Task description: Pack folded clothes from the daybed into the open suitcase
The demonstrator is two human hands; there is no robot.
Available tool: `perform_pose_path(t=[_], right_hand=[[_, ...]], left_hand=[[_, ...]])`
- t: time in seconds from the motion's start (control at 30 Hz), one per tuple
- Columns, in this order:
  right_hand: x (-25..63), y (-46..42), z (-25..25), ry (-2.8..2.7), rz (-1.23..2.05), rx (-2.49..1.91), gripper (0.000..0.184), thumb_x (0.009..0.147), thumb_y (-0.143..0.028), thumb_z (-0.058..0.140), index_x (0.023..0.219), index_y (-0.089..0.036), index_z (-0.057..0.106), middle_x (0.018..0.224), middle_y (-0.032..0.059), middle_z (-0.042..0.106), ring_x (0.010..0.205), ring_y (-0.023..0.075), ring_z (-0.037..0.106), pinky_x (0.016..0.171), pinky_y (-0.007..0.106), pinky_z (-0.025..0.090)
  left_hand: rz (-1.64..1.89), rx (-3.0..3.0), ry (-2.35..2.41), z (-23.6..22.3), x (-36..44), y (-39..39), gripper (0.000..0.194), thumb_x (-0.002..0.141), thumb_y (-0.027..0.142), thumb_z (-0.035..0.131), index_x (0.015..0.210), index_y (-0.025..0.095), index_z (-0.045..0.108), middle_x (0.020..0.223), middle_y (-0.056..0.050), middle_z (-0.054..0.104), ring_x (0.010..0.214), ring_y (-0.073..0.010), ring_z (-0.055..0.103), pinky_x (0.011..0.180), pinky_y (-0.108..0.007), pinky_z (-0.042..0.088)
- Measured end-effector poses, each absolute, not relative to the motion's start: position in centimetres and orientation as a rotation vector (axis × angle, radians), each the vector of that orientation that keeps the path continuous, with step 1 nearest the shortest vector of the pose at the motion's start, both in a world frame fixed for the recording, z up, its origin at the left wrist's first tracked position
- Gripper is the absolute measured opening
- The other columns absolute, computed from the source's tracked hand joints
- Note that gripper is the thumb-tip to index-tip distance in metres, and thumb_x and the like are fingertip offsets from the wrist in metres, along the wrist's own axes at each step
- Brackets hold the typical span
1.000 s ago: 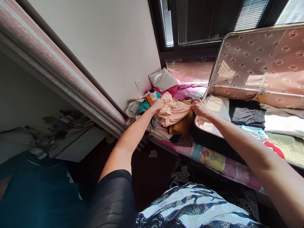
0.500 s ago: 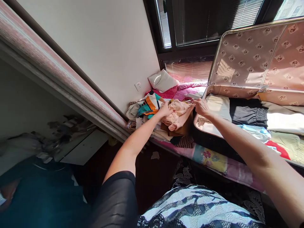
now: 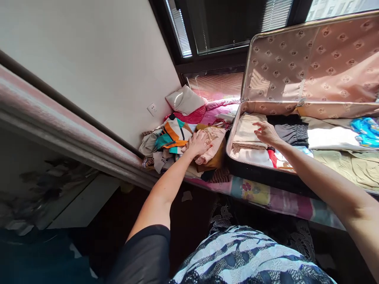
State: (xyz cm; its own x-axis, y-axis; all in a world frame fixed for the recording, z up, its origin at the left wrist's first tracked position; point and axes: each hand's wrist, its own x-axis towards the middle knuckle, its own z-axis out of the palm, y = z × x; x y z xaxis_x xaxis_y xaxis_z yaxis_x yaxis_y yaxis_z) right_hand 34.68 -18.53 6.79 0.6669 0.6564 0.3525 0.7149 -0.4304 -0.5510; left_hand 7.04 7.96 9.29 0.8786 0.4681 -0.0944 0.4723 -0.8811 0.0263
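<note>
My left hand [image 3: 197,144] lies on a crumpled peach garment [image 3: 213,139] atop a pile of loose clothes [image 3: 173,138] beside the wall; its fingers curl onto the fabric. My right hand [image 3: 266,133] hovers with fingers spread over the left end of an open suitcase [image 3: 251,173], just above a folded cream garment [image 3: 247,132]. It holds nothing. The suitcase holds folded clothes in black, white, beige, red and blue. Its pink patterned lid [image 3: 310,63] stands upright against the window.
The suitcase and pile rest on a floral bedspread [image 3: 260,195] on a window ledge. A white cushion [image 3: 185,100] lies in the far corner by a wall socket [image 3: 152,109]. A sliding wardrobe door frame [image 3: 65,122] runs along the left.
My right hand let go of the peach garment and moved right over the suitcase. My left hand pressed the garment down onto the pile. The camera view swung right.
</note>
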Motion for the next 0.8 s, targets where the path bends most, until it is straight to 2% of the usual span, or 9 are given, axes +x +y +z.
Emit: perform_pose_path(t=[0.07,0.13,0.27,0.33,0.4,0.47,0.53,0.67,0.8], right_hand=[[36.6,-20.3,6.1,-1.014,-0.169,-2.186,0.011,0.094,-0.03,0.068,0.099,-0.022,0.074,0.081,0.0069,0.064,0.07,0.0205,0.057,0.08,0.04,0.055],[38.0,-21.7,5.7,-0.986,-0.164,-2.231,0.017,0.095,-0.039,0.073,0.089,-0.022,0.07,0.07,0.004,0.058,0.067,0.0198,0.053,0.076,0.04,0.053],[38.1,-22.9,4.9,-0.977,0.014,-2.376,0.034,0.092,-0.053,0.079,0.085,-0.02,0.072,0.07,0.0087,0.063,0.074,0.0246,0.063,0.077,0.041,0.056],[37.1,-22.6,4.4,-0.942,0.139,-2.489,0.035,0.086,-0.052,0.083,0.09,-0.019,0.076,0.081,0.0136,0.069,0.082,0.0288,0.067,0.079,0.043,0.057],[35.8,-21.8,4.2,-0.924,0.24,-2.595,0.041,0.079,-0.048,0.088,0.104,-0.016,0.079,0.105,0.0198,0.074,0.1,0.0358,0.069,0.088,0.049,0.058],[34.7,-20.7,4.3,-1.001,0.309,-2.684,0.055,0.081,-0.05,0.086,0.124,-0.016,0.077,0.131,0.0232,0.07,0.122,0.0419,0.063,0.101,0.055,0.054],[34.0,-19.7,4.7,-1.149,0.378,-2.739,0.062,0.088,-0.054,0.08,0.14,-0.02,0.071,0.147,0.0229,0.063,0.136,0.0432,0.055,0.109,0.058,0.05],[33.3,-17.9,5.5,-1.378,0.459,-2.792,0.08,0.084,-0.057,0.085,0.152,-0.025,0.06,0.155,0.0223,0.054,0.137,0.0423,0.053,0.112,0.054,0.046],[32.0,-15.6,5.1,-1.432,0.389,-2.733,0.086,0.081,-0.057,0.091,0.15,-0.017,0.058,0.145,0.0275,0.058,0.128,0.0421,0.058,0.108,0.051,0.047]], left_hand=[[-0.219,2.986,0.804,8.6,7.4,8.6,0.088,0.108,0.066,0.047,0.184,0.026,0.026,0.192,-0.011,0.009,0.175,-0.0497,0.011,0.136,-0.075,0.022],[-0.242,3.0,0.825,8.4,7.7,9.0,0.089,0.109,0.068,0.043,0.184,0.028,0.023,0.193,-0.01,0.005,0.175,-0.0495,0.009,0.135,-0.077,0.02],[-0.272,3.035,0.831,8.6,7.7,9.0,0.089,0.109,0.068,0.042,0.185,0.028,0.021,0.193,-0.01,0.006,0.175,-0.0495,0.012,0.134,-0.077,0.022],[-0.279,3.053,0.842,8.5,7.7,9.0,0.089,0.109,0.068,0.042,0.185,0.027,0.021,0.193,-0.012,0.007,0.175,-0.0487,0.014,0.134,-0.075,0.025],[-0.293,3.064,0.857,8.4,7.6,9.1,0.089,0.109,0.068,0.041,0.185,0.028,0.02,0.193,-0.012,0.006,0.175,-0.0484,0.014,0.134,-0.074,0.026],[-0.309,3.068,0.867,8.3,7.6,9.2,0.088,0.109,0.068,0.04,0.185,0.028,0.019,0.193,-0.012,0.005,0.175,-0.0484,0.013,0.134,-0.074,0.025],[-0.315,3.072,0.863,8.2,7.7,9.2,0.088,0.109,0.068,0.039,0.185,0.028,0.018,0.193,-0.011,0.003,0.175,-0.0484,0.013,0.135,-0.074,0.025],[-0.301,3.077,0.86,8.2,7.6,9.2,0.087,0.109,0.067,0.041,0.185,0.029,0.021,0.193,-0.011,0.003,0.175,-0.048,0.014,0.135,-0.074,0.025],[-0.284,3.07,0.86,8.2,7.5,9.1,0.087,0.109,0.068,0.042,0.185,0.029,0.022,0.193,-0.011,0.006,0.175,-0.0475,0.014,0.135,-0.074,0.024]])
